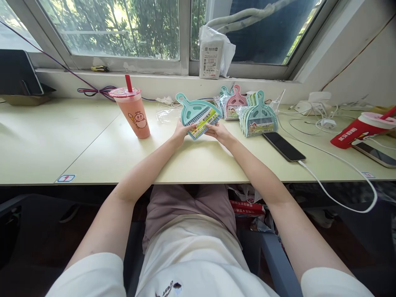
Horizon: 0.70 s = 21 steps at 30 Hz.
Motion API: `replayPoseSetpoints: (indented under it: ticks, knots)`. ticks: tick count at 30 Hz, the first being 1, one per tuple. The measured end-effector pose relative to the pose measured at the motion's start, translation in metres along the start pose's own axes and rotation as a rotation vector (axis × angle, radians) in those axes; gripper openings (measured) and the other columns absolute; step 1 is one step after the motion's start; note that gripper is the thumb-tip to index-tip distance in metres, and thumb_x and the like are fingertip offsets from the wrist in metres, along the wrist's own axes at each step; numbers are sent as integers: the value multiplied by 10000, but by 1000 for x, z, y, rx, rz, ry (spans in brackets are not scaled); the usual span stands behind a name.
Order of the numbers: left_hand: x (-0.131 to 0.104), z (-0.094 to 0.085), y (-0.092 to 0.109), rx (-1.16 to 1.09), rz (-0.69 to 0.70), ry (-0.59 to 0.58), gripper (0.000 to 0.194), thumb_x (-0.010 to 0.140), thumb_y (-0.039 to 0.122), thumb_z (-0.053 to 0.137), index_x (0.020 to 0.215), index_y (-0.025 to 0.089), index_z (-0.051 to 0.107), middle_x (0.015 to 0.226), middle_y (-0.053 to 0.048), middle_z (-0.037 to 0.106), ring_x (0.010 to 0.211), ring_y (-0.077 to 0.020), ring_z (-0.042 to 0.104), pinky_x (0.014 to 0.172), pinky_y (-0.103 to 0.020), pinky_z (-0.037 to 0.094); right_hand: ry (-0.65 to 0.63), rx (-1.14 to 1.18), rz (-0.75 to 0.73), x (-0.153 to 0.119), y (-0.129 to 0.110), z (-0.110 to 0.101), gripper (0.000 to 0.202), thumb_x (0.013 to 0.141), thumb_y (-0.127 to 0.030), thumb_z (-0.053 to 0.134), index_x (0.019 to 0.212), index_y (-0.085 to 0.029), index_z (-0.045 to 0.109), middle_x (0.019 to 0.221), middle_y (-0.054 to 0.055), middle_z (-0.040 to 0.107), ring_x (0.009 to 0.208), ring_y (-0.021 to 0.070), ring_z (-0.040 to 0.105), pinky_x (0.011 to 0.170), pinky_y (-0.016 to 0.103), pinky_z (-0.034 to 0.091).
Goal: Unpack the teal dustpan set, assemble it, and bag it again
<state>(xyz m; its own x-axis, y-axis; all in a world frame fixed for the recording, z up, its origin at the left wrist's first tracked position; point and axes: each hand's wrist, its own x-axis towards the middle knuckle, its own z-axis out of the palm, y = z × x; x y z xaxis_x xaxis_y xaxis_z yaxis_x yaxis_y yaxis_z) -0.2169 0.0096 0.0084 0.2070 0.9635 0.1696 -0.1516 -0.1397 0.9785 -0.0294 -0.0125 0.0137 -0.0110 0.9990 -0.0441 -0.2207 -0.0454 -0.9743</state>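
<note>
Between my two hands is a teal mini dustpan and brush set [198,113], tilted, with a yellow-green label and grey bristles facing me. My left hand [182,131] grips its lower left edge. The lower right edge is held by my right hand [219,131], its thumb at the label. Some fingers of both hands are hidden behind the set. To the right, a row of packed teal sets [260,117] stands upright in clear wrap, with a pink set [235,103] behind it. Crumpled clear film [168,115] lies left of my hands.
A pink drink cup [133,113] with a red straw stands at left. On the right lie a black phone [284,146] on a white cable, a red cup [349,134] and another phone [375,153]. A bagged box [210,60] and a yellow-black cutter [100,69] rest on the sill.
</note>
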Motion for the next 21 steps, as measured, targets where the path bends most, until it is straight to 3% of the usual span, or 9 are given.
replayPoseSetpoints:
  ticks: [5,9,11,13,15,18,21]
  knots:
    - [3,-1,-5,44,-3,-33,754,664,402,924,1290,264,527,1295,-90,677,1266,-312,628,1083,-534,516,78,-3,-24,3,1,-4,181,809,-112,789,896,-205,661,821,-6,782,753,142,751,916,347,647]
    - [18,-14,-10,144,49,-45,532,898,607,661,1292,261,571,1402,-124,632,1355,-326,569,1111,-537,482,104,28,-107,3,-2,-8,164,814,-90,748,902,-199,664,824,-1,785,791,156,759,914,360,655]
    - [28,-30,-12,339,150,48,499,943,620,577,1298,270,601,1529,-129,543,1495,-331,427,1195,-545,389,138,32,-123,5,-3,-11,186,801,-83,757,903,-202,657,811,-2,781,799,162,760,911,372,660]
    - [38,-48,-14,610,254,108,535,899,583,657,1333,273,618,1646,-126,423,1613,-325,213,1290,-534,213,182,34,-120,7,-2,-15,201,794,-66,758,891,-201,646,800,-7,774,781,156,755,908,375,662]
    - [44,-62,-18,784,209,91,624,881,552,683,1423,259,582,1685,-151,368,1644,-343,118,1306,-565,75,218,40,-108,9,-2,-19,190,806,-46,737,875,-194,640,799,-6,770,757,141,748,910,362,662]
    - [47,-71,-23,949,88,2,698,886,481,674,1517,229,514,1597,-197,487,1596,-403,261,1272,-645,-39,252,47,-94,12,-1,-24,187,809,-38,732,864,-189,636,813,-2,769,745,132,744,912,345,662]
    - [43,-66,-23,1043,182,-40,590,870,396,681,1443,274,606,1371,-133,665,1460,-400,462,1264,-658,-69,290,55,-99,15,-1,-26,207,788,-46,759,869,-192,636,819,-3,767,764,135,749,913,333,663]
